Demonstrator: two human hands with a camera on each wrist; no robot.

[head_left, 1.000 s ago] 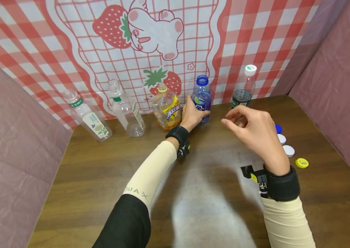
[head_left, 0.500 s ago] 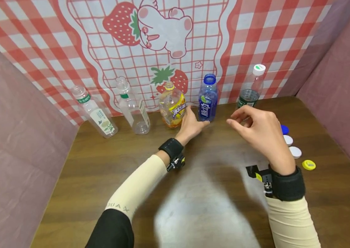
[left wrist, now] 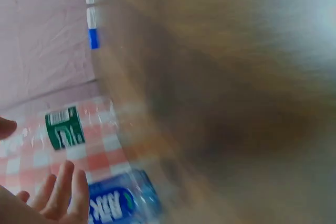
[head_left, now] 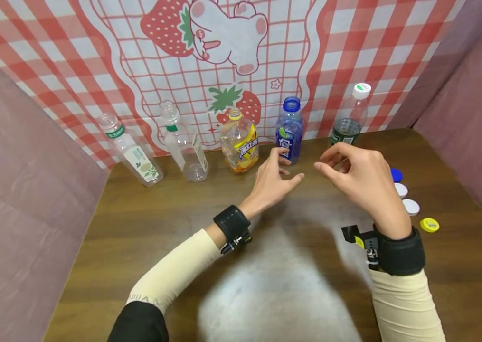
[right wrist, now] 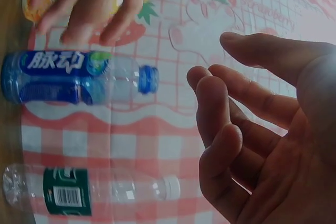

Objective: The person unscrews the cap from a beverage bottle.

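My left hand (head_left: 271, 183) hovers in front of a blue plastic bottle (head_left: 290, 128), its fingers spread and holding nothing. That bottle stands upright with its mouth uncapped; the right wrist view shows a gap between it and the left hand. Off to the right, my right hand (head_left: 358, 183) hangs in the air with loosely bent fingers and nothing in them. Behind it stands a clear bottle with a dark green label (head_left: 346, 130) and a white cap (head_left: 361, 90) on top.
Left of the blue bottle stand an uncapped yellow-labelled bottle (head_left: 241, 142) and two clear uncapped bottles, one nearer (head_left: 187, 152) and one far left (head_left: 131, 154). Loose caps lie at the right: blue (head_left: 396, 175), white (head_left: 411, 207) and yellow (head_left: 430, 225). A checked cloth (head_left: 352, 52) hangs behind.
My left hand has let go of the blue bottle and drawn back toward me. The blue bottle stays standing in the row. The right hand keeps its bent pose.
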